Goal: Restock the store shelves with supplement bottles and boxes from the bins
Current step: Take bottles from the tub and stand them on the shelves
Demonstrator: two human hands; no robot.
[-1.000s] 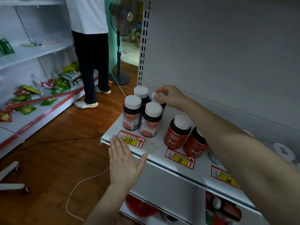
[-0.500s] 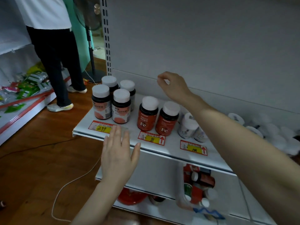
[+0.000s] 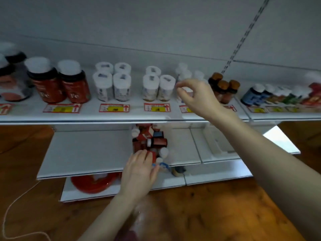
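- The left hand (image 3: 139, 173) reaches over the front edge of the middle shelf (image 3: 86, 150) into a clear bin (image 3: 171, 145) of supplements. Its fingers are stretched out and only lightly bent, and the tips rest on a red box (image 3: 152, 156) at the near end of the bin. No grip shows.
- The bin sits near the middle of that shelf. It is heaped with red boxes and white-capped bottles, and a blue clip (image 3: 161, 164) is at its near rim, just beside the thumb.
- The right hand (image 3: 198, 96) hangs over the front edge of the top shelf (image 3: 86, 117), right of centre. Its fingers are curled and the thumb is close to the forefinger. A small white bottle (image 3: 185, 90) stands right behind them. The blur hides whether the hand touches or pinches it, so I cannot tell.
- Along the top shelf, from its left end:
  - two red bottles (image 3: 46, 84) marked Fe
  - four white bottles (image 3: 111, 84)
  - three more white bottles (image 3: 158, 86)
  - brown bottles (image 3: 223, 89) just past the right hand
  - blue bottles (image 3: 251, 96) towards the right end
- Red and yellow price tags (image 3: 114, 107) line the front edge of the top shelf.
- A red round thing (image 3: 95, 183) lies on the bottom shelf (image 3: 121, 192), under the middle shelf's front edge.
- A white cord (image 3: 10, 214) trails across the wooden floor (image 3: 208, 206) at the left.
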